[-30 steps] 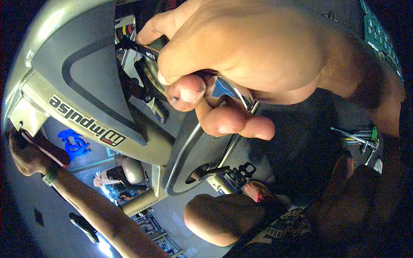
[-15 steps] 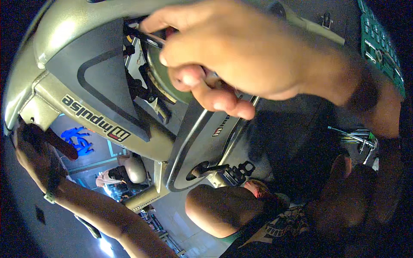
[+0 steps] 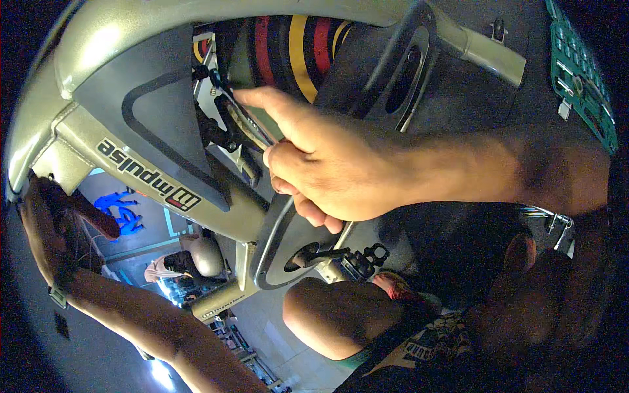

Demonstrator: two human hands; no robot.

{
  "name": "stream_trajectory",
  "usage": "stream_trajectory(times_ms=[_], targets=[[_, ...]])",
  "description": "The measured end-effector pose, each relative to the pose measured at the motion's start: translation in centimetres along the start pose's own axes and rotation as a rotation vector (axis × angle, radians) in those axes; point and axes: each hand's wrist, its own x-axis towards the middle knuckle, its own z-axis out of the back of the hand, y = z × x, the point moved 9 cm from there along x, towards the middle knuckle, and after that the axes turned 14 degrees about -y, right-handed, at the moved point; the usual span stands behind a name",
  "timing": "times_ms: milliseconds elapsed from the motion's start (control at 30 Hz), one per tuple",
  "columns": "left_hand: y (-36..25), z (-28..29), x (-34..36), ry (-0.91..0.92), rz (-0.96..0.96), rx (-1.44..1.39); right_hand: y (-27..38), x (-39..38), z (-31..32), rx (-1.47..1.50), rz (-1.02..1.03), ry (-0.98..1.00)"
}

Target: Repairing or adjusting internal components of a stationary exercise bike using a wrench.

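Note:
My right hand (image 3: 334,164) is closed around the handle of a long metal wrench (image 3: 252,121), thumb stretched along it. The tool's far end meets dark fittings (image 3: 209,78) inside the opening of a gold exercise bike frame (image 3: 236,232), just beside the grey triangular cover panel (image 3: 147,124). Exactly how the wrench head sits on the fitting is too small to tell. My left hand (image 3: 42,223) lies in shadow at the far left, against the frame's left end; its fingers are mostly hidden. A watch is on the left wrist.
A green tool case (image 3: 580,78) with sockets stands at the upper right. Metal tools (image 3: 557,226) lie on the floor below it. A pedal (image 3: 367,259) and crank stick out near my knee (image 3: 327,321). A person (image 3: 170,265) is beyond the frame.
My right hand has swung downward with the wrench, uncovering the striped red and yellow plates and the grey cover behind. My left hand stays at the frame's end.

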Motion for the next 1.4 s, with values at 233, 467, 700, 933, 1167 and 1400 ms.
stream_trajectory(times_ms=[233, 467, 700, 933, 1167, 1400], targets=[[-0.1, -0.1, -0.7, 0.044, 0.014, -0.069, -1.5, 0.4, -0.8, 0.066, -0.017, -0.029], [0.0, -0.3, -0.9, 0.049, 0.039, -0.111, -2.3, 1.5, -1.0, 0.171, -0.016, 0.01], [0.1, -0.9, -1.4, 0.044, 0.064, -0.165, -1.8, 1.6, -1.1, 0.155, 0.043, 0.057], [0.2, -0.5, -1.9, 0.029, 0.105, -0.213, -1.0, 1.0, -1.3, 0.007, 0.018, -0.077], [0.5, -1.0, -1.1, -0.002, -0.002, -0.153, -0.9, 1.5, -0.9, 0.165, -0.068, 0.001], [1.1, 0.0, -0.1, -0.101, -0.255, 0.025, -0.7, 1.7, -0.6, 0.456, -0.284, 0.094]])
